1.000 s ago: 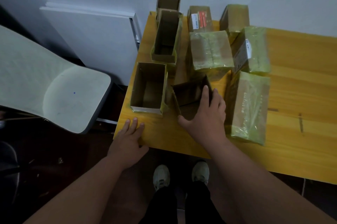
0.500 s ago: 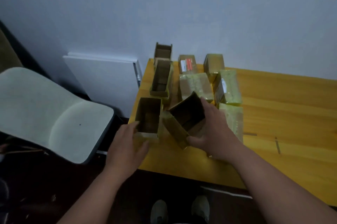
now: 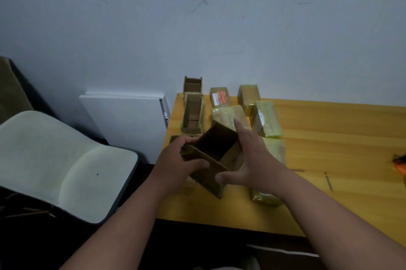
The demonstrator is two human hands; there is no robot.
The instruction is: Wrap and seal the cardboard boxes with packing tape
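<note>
An open cardboard box (image 3: 216, 155) is held tilted above the near left corner of the yellow wooden worktop (image 3: 329, 155), its open mouth turned up and towards the camera. The left hand (image 3: 178, 166) is curled round the box's left end, with the thumb laid over the near wall and the fingers wrapped over the far rim. The right hand (image 3: 248, 160) is set against the box's right side: the thumb is pressed on the near lower wall, while the index finger is stretched straight along the far edge. Whether the remaining right fingers curl under the box cannot be told.

Partly hidden under the right forearm, a tape-wrapped box (image 3: 272, 160) lies flat on the worktop. Beyond the hands, two further wrapped boxes (image 3: 267, 119) are seen side by side, and behind these a box with a red and white label (image 3: 220, 98) and another wrapped one (image 3: 249, 94) stand near the wall. To their left, two open boxes (image 3: 193, 114) are lined up one behind the other along the worktop's left edge.

An orange item (image 3: 401, 163) is cut off by the right frame edge. Left of the worktop, a pale chair (image 3: 66, 164) and a white panel (image 3: 125, 122) leaning on the wall are visible.
</note>
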